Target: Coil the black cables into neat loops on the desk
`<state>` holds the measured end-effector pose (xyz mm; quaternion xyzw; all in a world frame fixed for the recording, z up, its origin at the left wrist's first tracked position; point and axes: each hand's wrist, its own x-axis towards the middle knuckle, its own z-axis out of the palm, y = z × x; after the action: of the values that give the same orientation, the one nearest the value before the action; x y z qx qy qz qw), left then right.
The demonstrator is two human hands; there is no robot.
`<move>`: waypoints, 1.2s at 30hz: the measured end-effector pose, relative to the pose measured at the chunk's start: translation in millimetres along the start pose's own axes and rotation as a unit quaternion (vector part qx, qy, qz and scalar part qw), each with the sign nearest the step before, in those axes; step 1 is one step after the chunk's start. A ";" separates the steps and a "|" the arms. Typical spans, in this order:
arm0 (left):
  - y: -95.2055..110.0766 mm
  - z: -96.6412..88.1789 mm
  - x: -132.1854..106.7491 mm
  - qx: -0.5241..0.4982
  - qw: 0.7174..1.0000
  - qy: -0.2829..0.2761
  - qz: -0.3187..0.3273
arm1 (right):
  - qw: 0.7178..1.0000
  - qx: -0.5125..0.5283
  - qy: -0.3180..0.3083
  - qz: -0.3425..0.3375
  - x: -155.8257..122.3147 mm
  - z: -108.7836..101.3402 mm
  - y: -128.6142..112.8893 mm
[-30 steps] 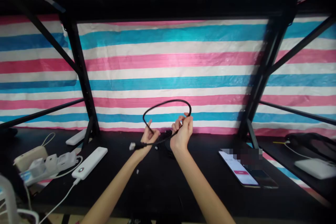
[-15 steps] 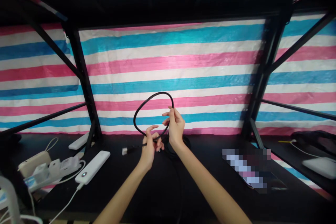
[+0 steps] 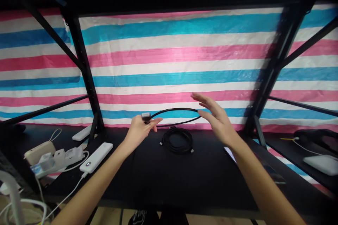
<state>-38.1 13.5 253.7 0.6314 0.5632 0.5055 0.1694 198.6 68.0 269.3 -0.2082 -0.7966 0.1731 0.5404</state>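
Observation:
My left hand (image 3: 138,129) pinches a black cable (image 3: 175,110) near its plug end, holding it above the black shelf (image 3: 163,179). The cable forms a flat loop stretching right toward my right hand (image 3: 215,117). That hand has its fingers stretched out and apart, with the loop's far bend resting against the fingers. A second black cable, coiled (image 3: 177,140), lies on the shelf below and between both hands.
A white power bank (image 3: 96,152) with a lit dot, a power strip with plugs (image 3: 56,158) and a beige device (image 3: 39,149) sit at left. A black rack post (image 3: 84,74) stands behind. Another white device (image 3: 320,164) lies at far right. A striped tarp hangs behind.
The tall upright loop has flattened into a wide low one. My right hand let go of its pinch and spread open, moving right; my left hand rose with the plug end.

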 end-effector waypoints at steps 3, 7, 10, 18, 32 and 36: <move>11.6 4.1 -0.7 0.055 0.995 -0.003 0.085 | 0.985 0.023 -0.162 0.059 -3.5 7.0 -35.1; 14.3 12.3 -10.3 0.119 0.969 0.021 0.215 | 0.914 0.198 -0.311 0.171 -16.0 25.4 -43.1; 12.2 13.9 -18.5 0.150 0.934 0.066 0.317 | 0.885 0.273 -0.320 0.201 -21.0 31.3 -30.3; 16.0 8.5 -32.5 0.089 0.889 -0.017 0.450 | 0.994 0.043 -0.071 0.068 -12.7 41.9 -1.0; 7.3 -33.7 -20.1 0.168 0.928 -0.136 0.303 | 0.928 0.194 -0.038 0.316 -12.2 15.8 26.9; 3.2 -37.6 -31.0 0.170 0.942 -0.136 0.255 | 0.917 0.236 0.032 0.320 -14.8 16.0 28.5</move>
<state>-63.0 -28.2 258.5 0.8359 0.4324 0.3382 0.0000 192.7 83.8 237.6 -0.3235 -0.6057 0.5131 0.5150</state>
